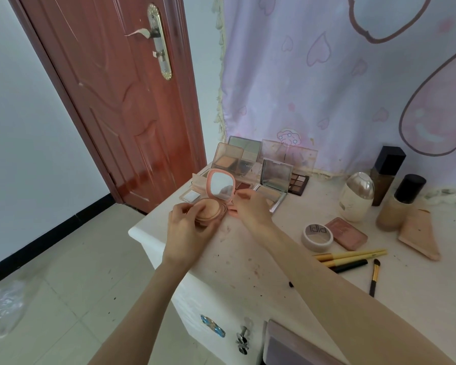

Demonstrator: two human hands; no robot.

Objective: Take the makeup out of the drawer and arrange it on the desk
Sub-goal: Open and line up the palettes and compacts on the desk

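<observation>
A pink compact [216, 198] stands open near the far left corner of the white desk [248, 262], its mirror lid upright. My left hand [187, 227] grips its round base, thumb over the powder puff. My right hand [250, 206] pinches the compact's right edge by the hinge. Behind it, several open palettes [277, 172] lean against the wall cloth. The drawer [287, 343] is pulled open at the bottom edge of the view; its contents are hidden.
Right of my hands lie a round white jar [317, 237], a pink blush case [346, 233], several brushes [350, 259], a beige tube [419, 235] and three bottles [358, 197]. A red door [116, 101] stands left, beyond the desk edge.
</observation>
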